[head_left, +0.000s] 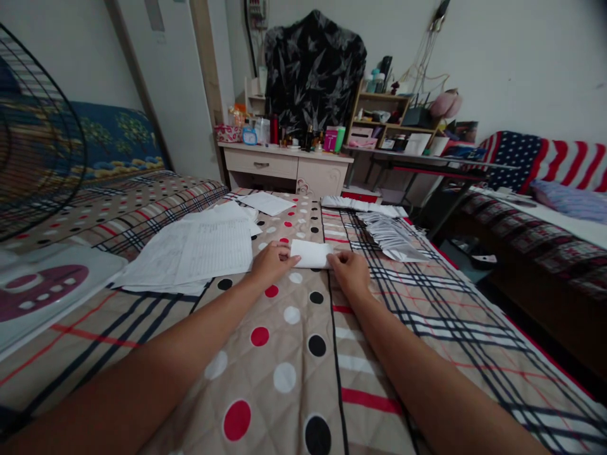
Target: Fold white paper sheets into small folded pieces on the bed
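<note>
A small white folded paper (311,254) lies low over the patterned bedspread (279,411), between my two hands. My left hand (274,260) pinches its left edge, thumb on top. At the right edge, my right hand (351,270) grips it with thumb and curled fingers. To the left of my left hand lie loose written sheets (213,249), overlapping one another. Beyond them is another white sheet (267,203). Right of my right hand, a fanned row of folded white papers (391,235) rests on the bedspread, with a further strip of papers (360,205) behind it.
A fan (83,151) stands at the far left, above a white item with a pink print (47,291). A cream dresser (260,163) holding bottles and boxes is at the far end. To the right are a desk (427,161) and another bed (545,221).
</note>
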A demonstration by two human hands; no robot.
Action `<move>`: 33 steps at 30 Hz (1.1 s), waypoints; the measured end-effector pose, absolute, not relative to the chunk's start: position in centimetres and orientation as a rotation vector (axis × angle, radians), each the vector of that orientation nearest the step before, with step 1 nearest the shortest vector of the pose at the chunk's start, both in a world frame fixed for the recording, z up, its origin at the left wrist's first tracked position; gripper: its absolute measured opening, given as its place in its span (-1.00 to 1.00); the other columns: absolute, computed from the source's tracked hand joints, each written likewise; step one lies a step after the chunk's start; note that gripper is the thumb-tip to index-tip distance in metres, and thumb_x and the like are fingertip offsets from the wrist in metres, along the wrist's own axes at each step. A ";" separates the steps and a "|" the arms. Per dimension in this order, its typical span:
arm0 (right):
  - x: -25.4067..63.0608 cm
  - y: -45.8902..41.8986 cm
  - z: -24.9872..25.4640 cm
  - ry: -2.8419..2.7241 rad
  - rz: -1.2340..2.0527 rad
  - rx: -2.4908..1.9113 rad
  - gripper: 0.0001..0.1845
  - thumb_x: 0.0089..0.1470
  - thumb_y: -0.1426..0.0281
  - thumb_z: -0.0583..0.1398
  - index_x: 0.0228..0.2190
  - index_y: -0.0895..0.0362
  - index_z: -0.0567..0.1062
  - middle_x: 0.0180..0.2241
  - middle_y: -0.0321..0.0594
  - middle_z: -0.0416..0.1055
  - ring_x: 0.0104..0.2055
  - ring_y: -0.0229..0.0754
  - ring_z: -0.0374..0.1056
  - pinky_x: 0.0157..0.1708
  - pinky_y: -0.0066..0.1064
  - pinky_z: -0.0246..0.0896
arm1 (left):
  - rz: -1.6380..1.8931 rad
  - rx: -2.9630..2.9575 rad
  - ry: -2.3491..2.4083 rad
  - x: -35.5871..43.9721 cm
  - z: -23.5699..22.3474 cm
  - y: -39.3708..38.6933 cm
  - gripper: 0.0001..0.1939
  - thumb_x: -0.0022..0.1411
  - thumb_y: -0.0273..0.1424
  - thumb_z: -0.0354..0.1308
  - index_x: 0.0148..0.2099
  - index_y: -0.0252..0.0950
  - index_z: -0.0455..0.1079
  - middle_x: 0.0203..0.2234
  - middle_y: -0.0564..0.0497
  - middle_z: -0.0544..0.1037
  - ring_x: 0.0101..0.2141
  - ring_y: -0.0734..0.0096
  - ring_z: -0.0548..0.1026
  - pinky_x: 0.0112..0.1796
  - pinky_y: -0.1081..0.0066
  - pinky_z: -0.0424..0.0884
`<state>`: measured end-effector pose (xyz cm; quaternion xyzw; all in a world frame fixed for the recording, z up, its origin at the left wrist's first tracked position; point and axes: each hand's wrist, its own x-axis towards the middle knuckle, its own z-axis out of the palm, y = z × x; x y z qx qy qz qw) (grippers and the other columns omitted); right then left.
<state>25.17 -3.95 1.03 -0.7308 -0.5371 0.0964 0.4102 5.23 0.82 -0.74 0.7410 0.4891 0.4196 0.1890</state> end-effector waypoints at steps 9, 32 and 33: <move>25.2 -3.9 0.6 -1.180 0.638 -1.269 -0.71 -0.15 0.18 0.29 -0.57 0.18 0.50 -0.57 -0.23 0.42 -0.54 -0.25 0.25 -0.53 -0.43 0.13 | 1.300 1.319 1.051 5.2 0.8 -0.3 -0.60 -0.12 -0.12 0.36 -0.33 -0.34 0.51 -0.43 0.00 0.55 -0.42 0.42 0.41 -0.37 0.43 0.31; 24.2 -4.8 1.5 -1.070 0.829 -1.113 -0.74 -0.29 0.27 0.40 -0.61 0.16 0.49 -0.59 -0.33 0.39 -0.55 -0.31 0.21 -0.52 -0.46 0.08 | 1.383 1.584 1.094 5.5 0.4 -0.8 -0.76 -0.02 -0.26 0.28 -0.48 -0.37 0.50 -0.60 0.04 0.49 -0.55 0.46 0.37 -0.52 0.48 0.26; 24.2 -4.9 1.6 -1.066 0.858 -1.092 -0.75 -0.27 0.26 0.39 -0.58 0.16 0.53 -0.57 -0.31 0.42 -0.53 -0.30 0.23 -0.50 -0.45 0.10 | 1.375 1.569 1.111 5.5 0.4 -0.8 -0.76 -0.02 -0.26 0.28 -0.48 -0.37 0.50 -0.62 0.04 0.48 -0.56 0.47 0.36 -0.54 0.49 0.23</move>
